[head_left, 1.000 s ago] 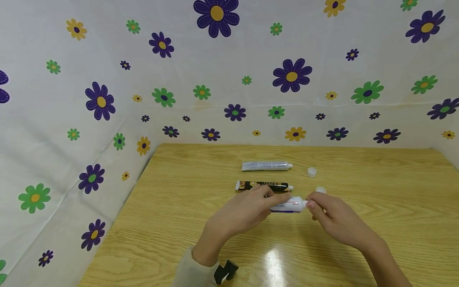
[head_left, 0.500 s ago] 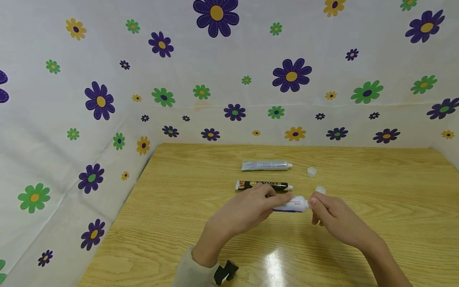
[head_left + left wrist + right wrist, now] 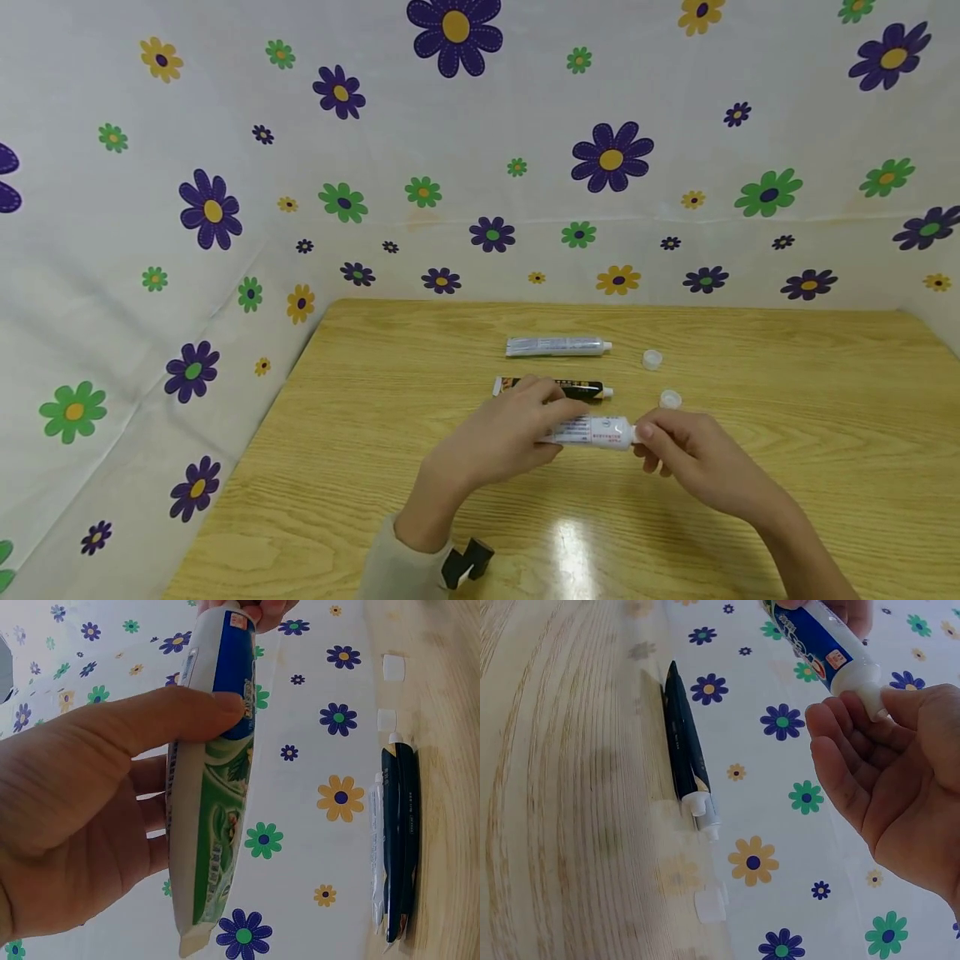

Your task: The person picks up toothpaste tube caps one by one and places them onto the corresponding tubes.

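My left hand holds a toothpaste tube above the table, its narrow end pointing right. In the left wrist view the thumb lies across the tube's blue, white and green front, with fingers behind. With thumb and fingertips, my right hand pinches the tube's white tip. I cannot tell whether that tip is a bare nozzle or a narrow cap. Behind the left hand lies a black toothpaste tube, partly hidden by it. Farther back is a silver-white toothpaste tube. Both lying tubes show small white nozzles pointing right.
Two white caps, a farther cap and a nearer cap, sit on the wooden table right of the lying tubes. A white cloth with printed flowers hangs behind and at the left. A black device is at the left wrist.
The held tube has shifted slightly left and turned, so more of its printed white side faces up. Both hands stay on it; the right fingers have changed position at the tip.
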`<act>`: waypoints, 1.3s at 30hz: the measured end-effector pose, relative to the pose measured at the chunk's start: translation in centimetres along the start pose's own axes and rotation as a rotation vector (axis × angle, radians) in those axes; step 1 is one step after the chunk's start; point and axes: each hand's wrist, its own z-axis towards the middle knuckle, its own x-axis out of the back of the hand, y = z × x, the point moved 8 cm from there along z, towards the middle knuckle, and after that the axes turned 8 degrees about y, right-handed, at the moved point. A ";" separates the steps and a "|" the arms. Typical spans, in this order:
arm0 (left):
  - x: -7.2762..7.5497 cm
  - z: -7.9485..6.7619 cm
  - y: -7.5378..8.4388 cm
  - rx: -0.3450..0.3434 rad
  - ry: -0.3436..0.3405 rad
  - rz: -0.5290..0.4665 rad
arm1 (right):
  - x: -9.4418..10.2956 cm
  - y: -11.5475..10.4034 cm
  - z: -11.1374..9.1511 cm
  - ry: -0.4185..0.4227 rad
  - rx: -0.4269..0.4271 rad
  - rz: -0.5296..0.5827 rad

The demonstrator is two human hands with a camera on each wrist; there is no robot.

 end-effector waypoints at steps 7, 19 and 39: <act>-0.8 -0.3 -0.3 0.047 -0.141 -0.035 | -0.4 0.1 -0.2 -0.061 0.008 -0.005; -2.4 -0.3 -0.8 0.091 -0.214 -0.061 | -0.4 0.4 -0.2 -0.139 0.000 -0.063; -4.6 -0.4 -1.4 0.166 -0.270 -0.012 | -0.9 2.8 -0.1 -0.234 -0.067 -0.048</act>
